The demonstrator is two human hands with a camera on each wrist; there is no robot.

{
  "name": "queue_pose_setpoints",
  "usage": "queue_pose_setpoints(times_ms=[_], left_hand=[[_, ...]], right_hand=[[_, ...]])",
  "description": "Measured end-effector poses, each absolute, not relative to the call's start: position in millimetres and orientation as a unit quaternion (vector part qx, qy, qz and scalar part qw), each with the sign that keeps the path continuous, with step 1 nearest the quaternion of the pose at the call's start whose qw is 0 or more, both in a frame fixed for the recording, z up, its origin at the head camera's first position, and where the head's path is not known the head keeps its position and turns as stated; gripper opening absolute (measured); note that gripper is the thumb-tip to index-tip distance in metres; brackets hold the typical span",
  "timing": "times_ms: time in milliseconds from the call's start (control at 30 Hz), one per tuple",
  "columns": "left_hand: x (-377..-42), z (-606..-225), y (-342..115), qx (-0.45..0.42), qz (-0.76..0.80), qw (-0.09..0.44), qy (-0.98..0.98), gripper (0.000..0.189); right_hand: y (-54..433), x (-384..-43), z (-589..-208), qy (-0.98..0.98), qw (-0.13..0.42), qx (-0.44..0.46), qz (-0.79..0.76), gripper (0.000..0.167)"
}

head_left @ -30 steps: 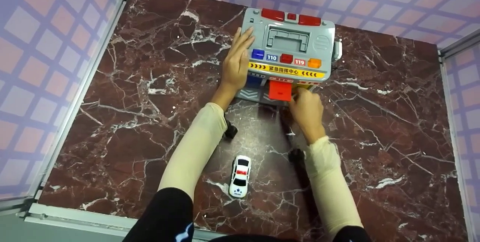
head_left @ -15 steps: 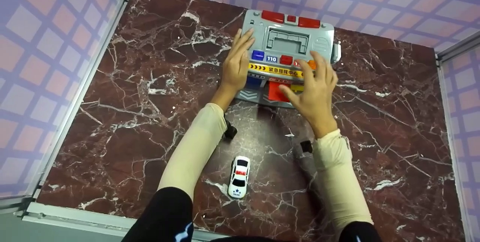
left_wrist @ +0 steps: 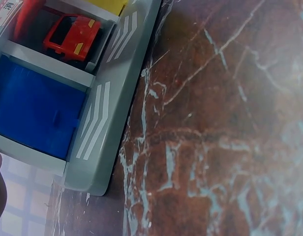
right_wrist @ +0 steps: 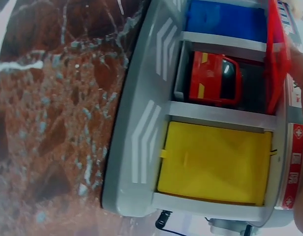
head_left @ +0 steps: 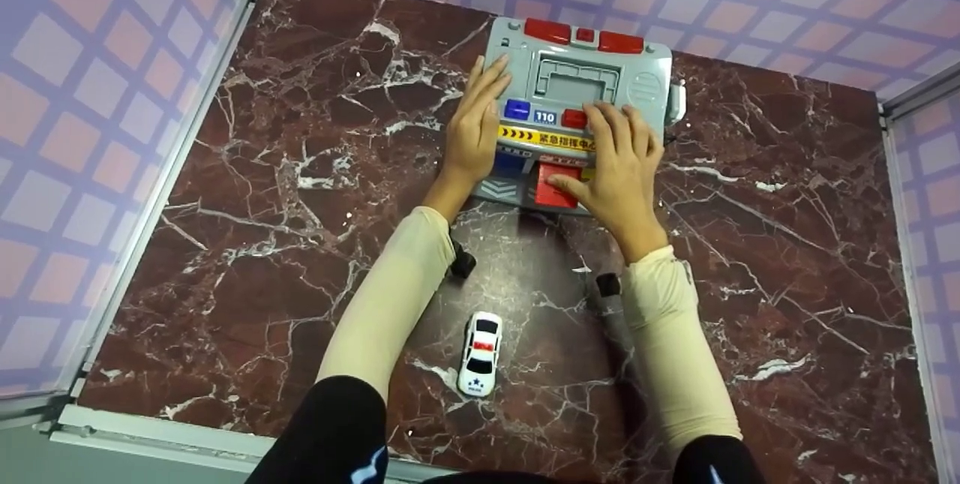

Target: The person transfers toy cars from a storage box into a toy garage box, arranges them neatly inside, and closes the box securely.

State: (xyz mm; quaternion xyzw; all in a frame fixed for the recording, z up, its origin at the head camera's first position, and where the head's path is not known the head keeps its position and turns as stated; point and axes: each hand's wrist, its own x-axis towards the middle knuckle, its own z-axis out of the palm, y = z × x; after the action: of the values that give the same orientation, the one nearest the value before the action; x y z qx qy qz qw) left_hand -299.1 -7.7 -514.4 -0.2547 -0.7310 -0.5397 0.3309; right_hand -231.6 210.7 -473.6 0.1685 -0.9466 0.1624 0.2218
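A grey toy garage (head_left: 649, 67) stands at the back of the table. Flat along its left side lies my left hand (head_left: 472, 131), fingers straight. My right hand (head_left: 622, 172) reaches over the front right of the roof, fingertips beside the red button (head_left: 574, 118). Its thumb touches the raised red door (head_left: 551, 195). Behind that door's bay opening, in the right wrist view, sits a red toy car (right_wrist: 205, 78). The blue door (right_wrist: 225, 20) and yellow door (right_wrist: 215, 162) on either side are down. The orange roof button is hidden under my right hand.
A white toy police car (head_left: 480, 355) is on the marbled table (head_left: 300, 319) between my forearms. Patterned panels (head_left: 75, 169) enclose the back and sides. A white handle (head_left: 676, 101) sticks out from the garage's right side.
My right hand has come up from beside the red door to the roof's front edge, then shifted slightly left, bringing the thumb onto the door. The left hand stays put.
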Motion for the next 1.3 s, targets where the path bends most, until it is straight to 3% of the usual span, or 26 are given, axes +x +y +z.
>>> queue_pose_setpoints(times_ms=[833, 1300], left_hand=[[-300.1, -514.5, -9.0, -0.253, -0.55, 0.32, -0.729, 0.039], [-297.9, -513.8, -8.1, -0.259, -0.548, 0.333, -0.722, 0.039]], right_hand=[[199.5, -239.0, -489.5, -0.939, 0.299, 0.118, 0.123, 0.101], [195.3, -242.9, -495.4, -0.918, 0.363, 0.102, 0.122, 0.08]])
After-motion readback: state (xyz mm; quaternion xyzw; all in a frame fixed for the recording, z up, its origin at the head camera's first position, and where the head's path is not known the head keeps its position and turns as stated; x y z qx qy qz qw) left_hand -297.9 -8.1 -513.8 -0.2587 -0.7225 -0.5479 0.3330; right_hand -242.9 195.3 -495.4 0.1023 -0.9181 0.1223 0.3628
